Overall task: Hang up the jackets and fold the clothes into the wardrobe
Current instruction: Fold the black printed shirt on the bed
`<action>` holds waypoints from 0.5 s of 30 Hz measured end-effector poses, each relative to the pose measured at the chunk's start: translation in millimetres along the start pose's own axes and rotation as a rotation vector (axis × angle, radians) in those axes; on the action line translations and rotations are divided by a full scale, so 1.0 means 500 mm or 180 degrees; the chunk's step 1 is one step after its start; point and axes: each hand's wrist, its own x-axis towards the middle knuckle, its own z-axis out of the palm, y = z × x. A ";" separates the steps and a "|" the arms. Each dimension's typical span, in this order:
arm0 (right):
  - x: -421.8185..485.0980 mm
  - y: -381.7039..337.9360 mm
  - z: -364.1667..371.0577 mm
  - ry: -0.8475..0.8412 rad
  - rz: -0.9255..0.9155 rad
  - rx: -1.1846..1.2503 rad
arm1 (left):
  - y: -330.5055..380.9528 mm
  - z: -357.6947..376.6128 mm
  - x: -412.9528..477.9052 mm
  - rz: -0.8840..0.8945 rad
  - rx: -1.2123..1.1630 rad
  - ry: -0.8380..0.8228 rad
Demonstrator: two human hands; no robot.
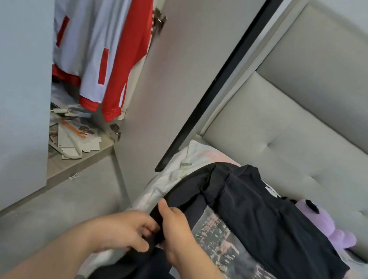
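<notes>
On the bed [173, 169], right at its near edge, lies the black T-shirt [271, 228], spread across the pale patterned sheet with its printed picture [234, 258] facing up. Both hands are on it at the edge nearest the wardrobe. The left hand [123, 230] comes in from the lower left, fingers curled and pinching a bunched bit of the dark cloth. The right hand [178, 232] sits just beside it, touching it, thumb raised over a fold and fingers wrapped round the same hem. Part of the shirt hangs down off the bed towards the bottom of the view, and a second fold of black cloth runs up from the right thumb towards the collar end. Just past the shirt, a purple soft toy [328, 225] rests against the grey padded headboard [304, 129]. To the left, the open wardrobe door [181, 71] stands between bed and cupboard, its dark edge slanting down to the mattress corner. Inside, white jackets with red trim [91, 38] hang beside a red one [129, 42]. Below them, loose papers and cards [74, 132] lie jumbled on the shelf [80, 164], above the grey floor [46, 204].
</notes>
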 end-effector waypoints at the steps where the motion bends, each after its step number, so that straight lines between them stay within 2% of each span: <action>1: -0.001 -0.012 0.000 0.0144 -0.0022 0.0190 | 0.003 0.001 -0.010 0.0014 -0.0257 -0.0102; 2: -0.005 -0.025 -0.004 0.0241 -0.0077 0.0359 | 0.002 -0.001 -0.018 0.0026 -0.0515 -0.0036; 4: -0.015 -0.061 -0.014 0.0198 -0.0101 0.0784 | -0.005 -0.015 -0.033 0.0091 -0.1071 0.0509; 5: -0.022 -0.082 -0.017 0.0110 -0.0107 0.1041 | -0.011 -0.025 -0.035 0.0124 -0.1163 0.0824; 6: -0.027 -0.102 -0.021 -0.0001 -0.0136 0.1293 | -0.009 -0.032 -0.043 0.0157 -0.1092 0.0908; 8: -0.041 -0.147 -0.023 -0.0145 -0.0240 0.1623 | -0.017 -0.026 -0.045 0.0067 -0.1097 0.0751; 12: -0.085 -0.232 -0.011 -0.0511 -0.0387 0.1847 | 0.020 0.001 -0.069 -0.0049 -0.2350 0.0149; 15: -0.107 -0.274 0.007 -0.0656 -0.0478 0.1765 | 0.034 -0.010 -0.075 0.0403 -0.3182 0.0168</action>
